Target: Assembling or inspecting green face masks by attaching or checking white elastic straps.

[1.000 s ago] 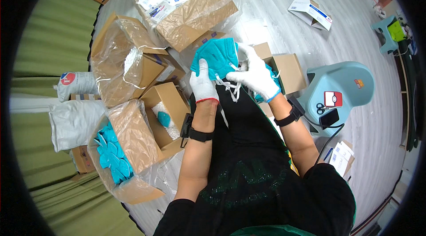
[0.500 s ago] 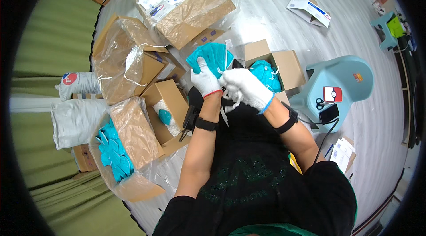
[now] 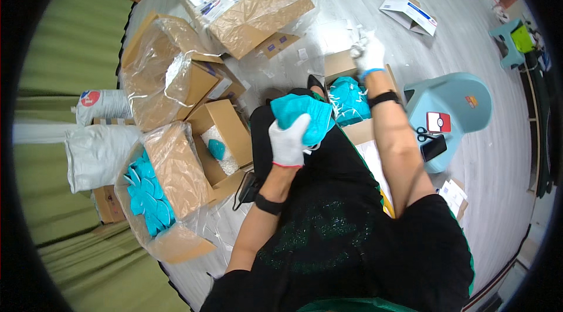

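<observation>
My left hand, in a white knit glove, is closed on a teal face mask above my lap. It may be more than one mask; the layers cannot be told apart. White ear loops dangle beneath the glove. My gloved right hand is stretched out past the far side of a small cardboard box. Motion smears its fingers, so whether it holds anything is unclear. Inside that box, teal masks with white loops are piled up.
To the left stand a lined carton of teal masks and a carton with white strings and one teal piece. Farther off is a carton of white packets. On the right, a light blue stool carries scissors and a phone.
My right hand has left the mask and swung away, up and to the right, past the small box. My left hand has moved right and nearer with the mask.
</observation>
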Demonstrator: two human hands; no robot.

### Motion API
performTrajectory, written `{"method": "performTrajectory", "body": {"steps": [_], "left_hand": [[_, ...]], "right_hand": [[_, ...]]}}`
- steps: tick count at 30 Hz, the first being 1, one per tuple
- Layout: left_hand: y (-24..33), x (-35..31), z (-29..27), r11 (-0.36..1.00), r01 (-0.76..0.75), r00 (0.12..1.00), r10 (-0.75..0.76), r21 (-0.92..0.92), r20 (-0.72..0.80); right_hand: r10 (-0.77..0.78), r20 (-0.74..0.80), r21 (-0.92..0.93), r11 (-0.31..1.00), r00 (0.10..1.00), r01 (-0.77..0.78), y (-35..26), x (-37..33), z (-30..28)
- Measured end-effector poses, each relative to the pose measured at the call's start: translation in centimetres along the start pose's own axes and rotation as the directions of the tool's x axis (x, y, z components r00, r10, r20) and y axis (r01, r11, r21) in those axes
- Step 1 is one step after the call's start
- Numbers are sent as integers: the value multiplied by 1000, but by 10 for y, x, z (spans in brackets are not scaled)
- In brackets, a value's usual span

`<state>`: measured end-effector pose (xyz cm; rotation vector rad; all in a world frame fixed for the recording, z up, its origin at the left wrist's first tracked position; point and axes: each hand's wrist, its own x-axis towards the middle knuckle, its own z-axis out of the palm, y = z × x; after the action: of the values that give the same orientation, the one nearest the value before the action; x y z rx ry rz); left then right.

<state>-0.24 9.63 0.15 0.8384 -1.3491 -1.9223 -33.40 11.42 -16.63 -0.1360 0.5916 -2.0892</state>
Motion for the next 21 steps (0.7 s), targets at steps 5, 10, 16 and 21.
{"method": "performTrajectory", "body": {"steps": [5, 10, 16, 21], "left_hand": [[10, 33, -21, 314, 783, 590, -106, -536, 800], [-7, 29, 0, -91, 926, 331, -270, -367, 904], [-1, 46, -51, 881, 465, 883, -469, -93, -25], [7, 66, -30, 993, 17, 993, -4, 113, -115]], "right_hand": [[57, 11, -400, 915, 998, -48, -3, -98, 127], [319, 255, -466, 868, 913, -173, 44, -151, 171], [252, -38, -693, 690, 967, -207, 38, -131, 165], [329, -35, -801, 555, 944, -223, 48, -121, 178]]}}
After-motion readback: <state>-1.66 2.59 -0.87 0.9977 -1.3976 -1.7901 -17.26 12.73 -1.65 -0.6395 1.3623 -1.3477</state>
